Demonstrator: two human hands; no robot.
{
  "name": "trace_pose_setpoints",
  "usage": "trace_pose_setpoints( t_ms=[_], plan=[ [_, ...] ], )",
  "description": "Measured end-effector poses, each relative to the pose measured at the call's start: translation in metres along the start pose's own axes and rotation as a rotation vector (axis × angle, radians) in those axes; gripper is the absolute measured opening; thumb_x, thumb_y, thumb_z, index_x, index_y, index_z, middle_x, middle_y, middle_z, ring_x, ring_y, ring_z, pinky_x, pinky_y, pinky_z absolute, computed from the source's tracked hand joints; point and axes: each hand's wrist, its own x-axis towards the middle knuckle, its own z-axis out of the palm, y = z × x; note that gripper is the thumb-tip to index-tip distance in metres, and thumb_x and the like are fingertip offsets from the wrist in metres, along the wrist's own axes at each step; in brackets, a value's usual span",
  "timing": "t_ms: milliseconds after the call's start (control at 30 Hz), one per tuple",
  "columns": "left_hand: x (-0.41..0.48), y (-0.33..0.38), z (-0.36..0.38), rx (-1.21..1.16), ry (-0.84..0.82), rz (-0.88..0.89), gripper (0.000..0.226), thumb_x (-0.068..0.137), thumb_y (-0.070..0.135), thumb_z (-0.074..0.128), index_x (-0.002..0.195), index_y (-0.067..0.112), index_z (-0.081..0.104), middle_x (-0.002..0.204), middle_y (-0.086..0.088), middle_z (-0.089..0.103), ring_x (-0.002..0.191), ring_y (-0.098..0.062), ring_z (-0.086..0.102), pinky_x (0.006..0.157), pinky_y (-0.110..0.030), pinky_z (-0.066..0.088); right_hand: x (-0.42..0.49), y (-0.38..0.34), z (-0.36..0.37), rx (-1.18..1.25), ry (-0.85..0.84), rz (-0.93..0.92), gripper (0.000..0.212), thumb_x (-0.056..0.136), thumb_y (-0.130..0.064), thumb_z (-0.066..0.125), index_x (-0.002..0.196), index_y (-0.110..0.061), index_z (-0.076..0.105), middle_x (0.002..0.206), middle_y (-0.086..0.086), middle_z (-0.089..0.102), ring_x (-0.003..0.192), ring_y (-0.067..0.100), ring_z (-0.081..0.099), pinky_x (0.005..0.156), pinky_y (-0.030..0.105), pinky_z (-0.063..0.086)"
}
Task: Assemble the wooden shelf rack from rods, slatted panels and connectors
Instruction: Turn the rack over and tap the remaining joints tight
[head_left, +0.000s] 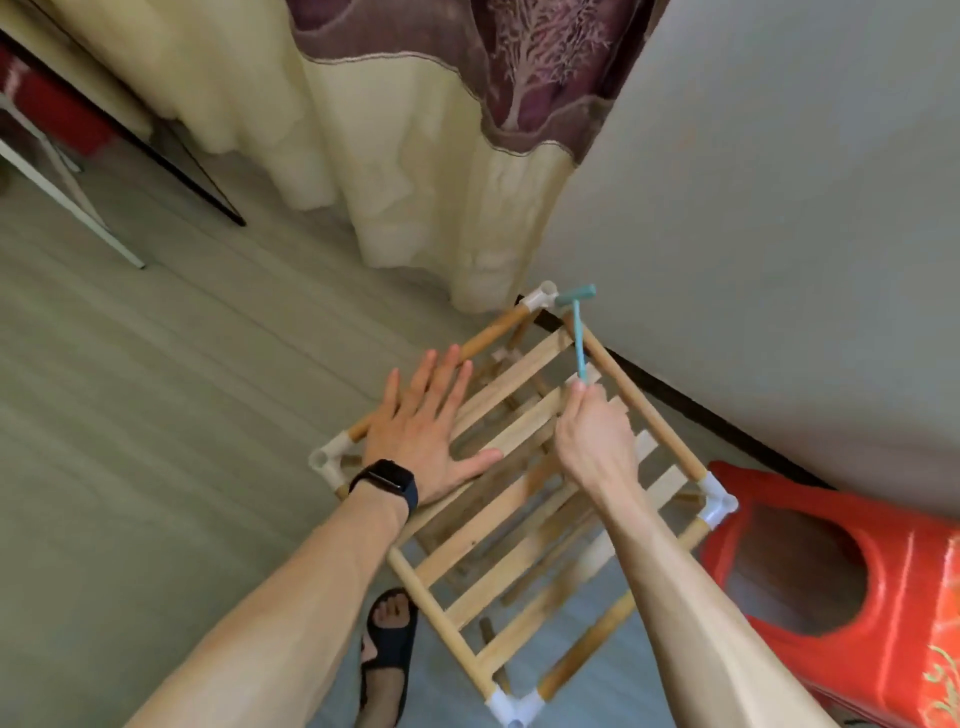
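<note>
Now, your left hand (426, 431), a dark watch (387, 483) on its wrist, lies flat with fingers spread, pressing on the left side of the slatted panel (498, 525). That panel tops the wooden shelf rack (441, 621), which stands on the floor near the wall. Further right, your right hand (597, 439) curls round the handle of a small teal hammer (580, 338), its head just beside the far white connector (540, 297). A red plastic stool (831, 597) stands just beside the rack's right corner.
</note>
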Motion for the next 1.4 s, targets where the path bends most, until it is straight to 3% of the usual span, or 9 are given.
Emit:
trace_pose_setpoints(
  t_ms=[100,200,300,433,533,833,933,1067,1400],
  plan=[
    [0.002,-0.004,0.003,0.003,0.012,0.0,0.106,0.081,0.09,0.005,0.148,0.019,-0.036,0.148,-0.001,-0.054,0.137,-0.022,-0.045,0.114,-0.049,-0.022,0.002,-0.005,-0.002,0.111,0.188,-0.02,0.035,0.108,-0.042,0.019,0.095,-0.018,0.041,0.069,0.002,0.056,0.056,0.018,0.056,0.05,0.033,0.043],
    [0.001,-0.002,0.004,-0.023,-0.006,0.016,0.107,0.081,0.09,0.005,0.149,0.019,-0.035,0.149,-0.001,-0.052,0.139,-0.023,-0.043,0.115,-0.049,-0.023,0.005,-0.005,-0.004,-0.044,0.031,0.073,0.041,0.107,-0.046,0.016,0.098,-0.017,0.044,0.078,0.005,0.059,0.066,0.023,0.06,0.062,0.042,0.053],
    [0.003,-0.001,0.003,-0.016,-0.016,0.01,0.107,0.081,0.09,0.005,0.148,0.019,-0.037,0.147,-0.001,-0.054,0.137,-0.023,-0.046,0.115,-0.049,-0.023,0.006,-0.007,-0.008,0.127,0.243,-0.049,0.034,0.108,-0.04,0.021,0.095,-0.015,0.041,0.065,0.001,0.054,0.054,0.021,0.053,0.049,0.037,0.046],
    [0.0,0.0,0.001,-0.029,-0.041,0.01,0.106,0.081,0.09,0.006,0.149,0.02,-0.036,0.146,0.0,-0.054,0.134,-0.021,-0.048,0.115,-0.048,-0.022,0.001,-0.009,-0.002,-0.099,-0.069,-0.024,0.039,0.107,-0.046,0.017,0.108,-0.017,0.043,0.072,0.0,0.058,0.061,0.02,0.06,0.061,0.046,0.057],
    [0.001,-0.001,0.001,-0.022,-0.025,-0.005,0.106,0.081,0.09,0.006,0.149,0.02,-0.036,0.148,0.0,-0.052,0.136,-0.022,-0.046,0.116,-0.049,-0.021,-0.005,-0.003,-0.009,-0.008,0.094,-0.095,0.034,0.107,-0.043,0.019,0.098,-0.018,0.041,0.066,-0.001,0.055,0.054,0.019,0.055,0.053,0.043,0.053],
    [-0.006,0.004,-0.002,0.006,-0.05,-0.013,0.104,0.081,0.09,0.004,0.147,0.021,-0.038,0.152,-0.001,-0.048,0.144,-0.023,-0.037,0.12,-0.053,-0.016,-0.001,-0.002,-0.014,-0.174,-0.106,-0.096,0.038,0.108,-0.041,0.019,0.105,-0.012,0.043,0.07,0.0,0.054,0.059,0.016,0.054,0.052,0.032,0.041],
    [-0.005,0.004,-0.001,0.015,-0.05,-0.039,0.104,0.081,0.09,0.005,0.145,0.021,-0.039,0.152,-0.001,-0.048,0.144,-0.023,-0.037,0.12,-0.054,-0.015,-0.001,0.003,-0.011,-0.035,0.073,-0.164,0.036,0.107,-0.041,0.019,0.097,-0.014,0.041,0.064,0.001,0.054,0.055,0.019,0.053,0.05,0.033,0.041],
    [-0.008,0.006,-0.004,0.029,-0.058,-0.025,0.105,0.082,0.09,0.005,0.148,0.02,-0.035,0.154,-0.002,-0.045,0.145,-0.023,-0.035,0.121,-0.055,-0.013,-0.004,0.006,-0.005,-0.126,-0.059,-0.158,0.04,0.107,-0.044,0.019,0.1,-0.014,0.044,0.067,0.004,0.058,0.058,0.024,0.059,0.056,0.041,0.053],
    [-0.046,0.008,0.003,-0.103,0.121,-0.121,0.092,0.097,0.069,0.024,0.155,0.012,-0.02,0.161,-0.005,-0.03,0.149,-0.02,-0.026,0.122,-0.055,-0.007,-0.041,0.008,-0.019,-0.091,-0.132,-0.283,0.038,0.107,-0.043,0.021,0.09,-0.016,0.041,0.063,0.005,0.053,0.048,0.019,0.047,0.042,0.029,0.034]
  ],
)
